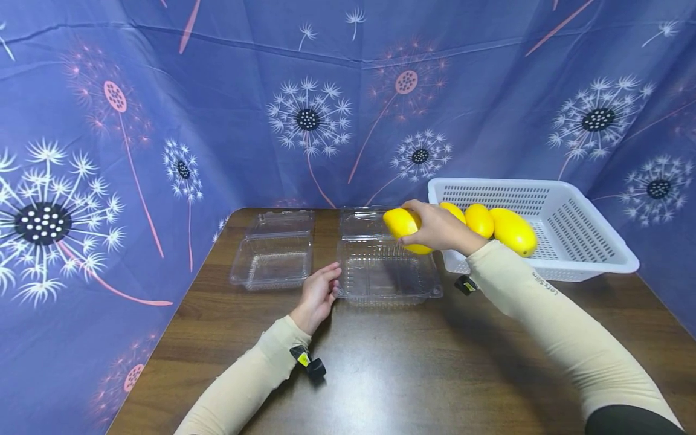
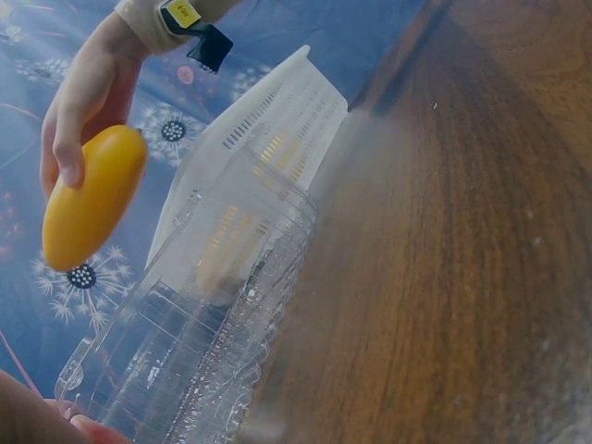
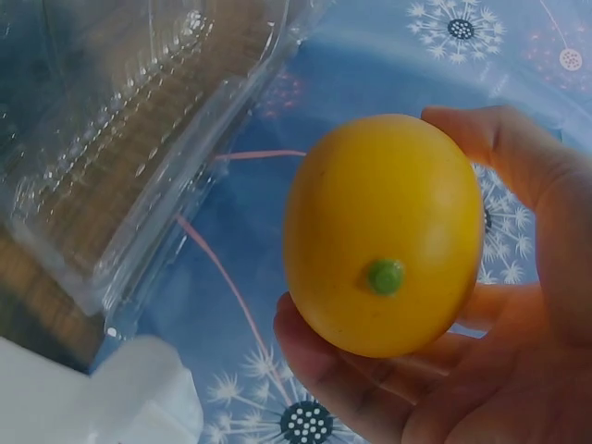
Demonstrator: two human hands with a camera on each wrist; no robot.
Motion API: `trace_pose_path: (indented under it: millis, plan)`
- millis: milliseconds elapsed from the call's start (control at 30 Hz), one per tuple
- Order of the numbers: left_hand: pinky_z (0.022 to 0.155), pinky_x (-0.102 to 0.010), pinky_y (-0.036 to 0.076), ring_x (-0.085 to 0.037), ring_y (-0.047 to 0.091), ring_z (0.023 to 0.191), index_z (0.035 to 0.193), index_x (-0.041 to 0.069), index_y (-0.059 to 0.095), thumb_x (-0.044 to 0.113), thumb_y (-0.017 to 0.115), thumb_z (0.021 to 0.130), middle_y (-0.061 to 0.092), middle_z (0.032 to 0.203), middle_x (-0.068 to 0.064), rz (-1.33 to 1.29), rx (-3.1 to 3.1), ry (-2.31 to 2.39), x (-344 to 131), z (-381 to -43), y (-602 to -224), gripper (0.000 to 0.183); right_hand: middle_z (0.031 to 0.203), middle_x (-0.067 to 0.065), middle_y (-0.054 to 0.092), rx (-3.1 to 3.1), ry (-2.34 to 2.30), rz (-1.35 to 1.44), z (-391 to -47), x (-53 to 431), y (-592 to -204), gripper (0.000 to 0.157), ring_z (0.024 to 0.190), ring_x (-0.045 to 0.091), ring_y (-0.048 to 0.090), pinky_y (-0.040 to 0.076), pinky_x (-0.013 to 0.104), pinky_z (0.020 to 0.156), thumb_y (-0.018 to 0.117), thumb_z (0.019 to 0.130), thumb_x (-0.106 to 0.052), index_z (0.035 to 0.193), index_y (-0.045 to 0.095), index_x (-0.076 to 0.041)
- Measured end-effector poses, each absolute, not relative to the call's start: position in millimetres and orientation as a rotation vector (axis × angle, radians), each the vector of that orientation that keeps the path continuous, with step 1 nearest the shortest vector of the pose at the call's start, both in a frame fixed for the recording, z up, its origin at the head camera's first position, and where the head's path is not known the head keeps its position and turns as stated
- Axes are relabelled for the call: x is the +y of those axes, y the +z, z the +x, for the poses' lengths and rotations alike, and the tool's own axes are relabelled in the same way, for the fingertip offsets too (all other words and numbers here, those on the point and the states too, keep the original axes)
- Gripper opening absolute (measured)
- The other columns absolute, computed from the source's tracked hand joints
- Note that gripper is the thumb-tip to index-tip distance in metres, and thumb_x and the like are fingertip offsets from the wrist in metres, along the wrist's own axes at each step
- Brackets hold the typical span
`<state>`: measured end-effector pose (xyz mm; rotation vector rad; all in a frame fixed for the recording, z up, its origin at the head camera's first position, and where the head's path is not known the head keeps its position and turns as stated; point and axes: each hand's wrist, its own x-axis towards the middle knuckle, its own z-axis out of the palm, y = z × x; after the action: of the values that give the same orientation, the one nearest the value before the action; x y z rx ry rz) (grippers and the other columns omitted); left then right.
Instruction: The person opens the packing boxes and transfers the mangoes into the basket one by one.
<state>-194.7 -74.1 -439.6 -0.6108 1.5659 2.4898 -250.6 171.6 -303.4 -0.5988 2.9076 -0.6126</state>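
My right hand (image 1: pixel 435 225) grips a yellow mango (image 1: pixel 401 223) above the back right part of an open clear plastic clamshell container (image 1: pixel 388 275). The right wrist view shows the mango's green stem end (image 3: pixel 386 277), with thumb and fingers curled round its sides. My left hand (image 1: pixel 319 293) pinches the front left edge of that container, which rests on the table. In the left wrist view only bits of the left hand's fingers (image 2: pixel 92 430) show, at the container's rim. Several more mangoes (image 1: pixel 513 232) lie in a white perforated basket (image 1: pixel 589 238) on the right.
A second open clear clamshell container (image 1: pixel 272 260) stands to the left on the brown wooden table (image 1: pixel 380 362). Behind the table hangs a blue cloth (image 1: pixel 244 121) with dandelion prints. The basket's near left corner stands close to the middle container.
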Motion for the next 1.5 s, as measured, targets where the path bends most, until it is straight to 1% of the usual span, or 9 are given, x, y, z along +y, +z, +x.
trace_pose_path:
  millis: [267, 500, 667, 833, 1033, 1300, 1500]
  plan:
    - [0.048, -0.008, 0.037, 0.003, 0.044, 0.055, 0.13, -0.003, 0.055, 0.003, 0.059, 0.092, 0.052, 0.075, 0.01, -0.626, 1.573, 2.484, -74, -195, -439, 0.039, 0.126, 0.021, 0.059, 2.926, -0.582, -0.558, -251, 181, -295, 0.078, 0.101, 0.033, 0.059, 0.053, 0.044, 0.081, 0.075, 0.08, -0.036, 0.143, 0.04, -0.005]
    - [0.049, -0.008, 0.037, 0.003, 0.044, 0.055, 0.131, -0.005, 0.053, 0.003, 0.059, 0.092, 0.052, 0.075, 0.009, -0.625, 1.565, 2.492, -74, -194, -440, 0.04, 0.127, 0.022, 0.057, 2.922, -0.611, -0.527, -253, 189, -291, 0.078, 0.1, 0.033, 0.059, 0.055, 0.044, 0.079, 0.075, 0.081, -0.034, 0.143, 0.039, -0.003]
    - [0.049, -0.008, 0.036, 0.003, 0.043, 0.055, 0.132, -0.005, 0.052, 0.003, 0.059, 0.092, 0.052, 0.075, 0.009, -0.622, 1.561, 2.489, -74, -194, -439, 0.041, 0.127, 0.023, 0.057, 2.936, -0.604, -0.491, -254, 195, -290, 0.079, 0.1, 0.034, 0.059, 0.054, 0.044, 0.078, 0.075, 0.081, -0.035, 0.143, 0.039, -0.003]
    - [0.049, -0.008, 0.036, 0.003, 0.044, 0.056, 0.132, -0.005, 0.052, 0.003, 0.06, 0.092, 0.052, 0.075, 0.009, -0.619, 1.562, 2.493, -74, -193, -439, 0.041, 0.128, 0.026, 0.057, 2.955, -0.609, -0.479, -257, 202, -287, 0.08, 0.102, 0.036, 0.059, 0.053, 0.047, 0.079, 0.075, 0.08, -0.036, 0.143, 0.039, -0.002]
    - [0.05, -0.008, 0.036, 0.003, 0.044, 0.056, 0.131, -0.005, 0.053, 0.004, 0.06, 0.092, 0.053, 0.076, 0.009, -0.614, 1.57, 2.491, -74, -194, -439, 0.04, 0.134, 0.031, 0.051, 2.933, -0.636, -0.457, -261, 213, -284, 0.084, 0.104, 0.039, 0.06, 0.054, 0.05, 0.083, 0.074, 0.082, -0.036, 0.146, 0.034, 0.0]
    - [0.051, -0.008, 0.036, 0.003, 0.044, 0.056, 0.13, -0.004, 0.053, 0.005, 0.06, 0.092, 0.053, 0.075, 0.01, -0.601, 1.576, 2.482, -75, -193, -440, 0.04, 0.129, 0.033, 0.053, 2.929, -0.654, -0.437, -267, 229, -286, 0.083, 0.101, 0.038, 0.059, 0.052, 0.05, 0.083, 0.073, 0.083, -0.033, 0.146, 0.032, 0.002]
    - [0.051, -0.009, 0.037, 0.003, 0.044, 0.056, 0.13, -0.004, 0.053, 0.004, 0.06, 0.092, 0.053, 0.076, 0.009, -0.608, 1.578, 2.484, -75, -194, -438, 0.039, 0.128, 0.034, 0.052, 2.933, -0.657, -0.43, -273, 244, -288, 0.081, 0.102, 0.04, 0.057, 0.049, 0.051, 0.083, 0.073, 0.083, -0.036, 0.144, 0.035, 0.002]
